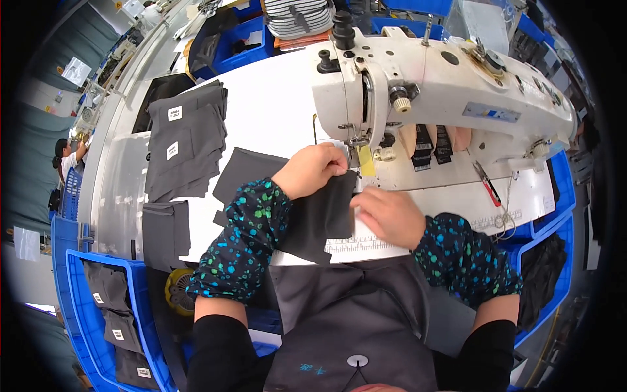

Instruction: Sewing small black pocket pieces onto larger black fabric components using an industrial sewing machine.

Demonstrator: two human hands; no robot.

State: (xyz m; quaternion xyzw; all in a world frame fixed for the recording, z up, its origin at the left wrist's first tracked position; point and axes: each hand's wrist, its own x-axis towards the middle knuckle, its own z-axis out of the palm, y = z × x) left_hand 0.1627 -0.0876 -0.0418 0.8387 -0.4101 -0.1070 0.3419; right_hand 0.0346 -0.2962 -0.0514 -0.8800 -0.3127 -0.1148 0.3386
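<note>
At the far left, a blue bin [73,274] held dark grey pieces [108,282] with small white labels. Farther right, on the worktop [261,91], lay a stack of grey panels [189,124]; two larger white labels [175,114] there bore short lines of bold dark lettering. Nearer the middle, the left hand [310,171] had its fingers pinching the upper edge of a dark grey cloth piece [320,212], which lay just in front of the sewing machine [450,78]. Pale blue handwriting [313,368] marked the apron [353,326] below. A printed ruler strip [366,244] ran along the worktop's near edge. The right hand [392,217] was at the cloth's right side, its fingers curled but blurred, so whether they gripped it could not be told. The step in hand seemed to be lining the cloth up for stitching; the next move likely called for squaring that edge and guiding it flat under the needle. Farther right were black tags [422,147] with white print, red-handled snips [491,191], and a blue-and-white badge [491,112] on the machine's arm.
</note>
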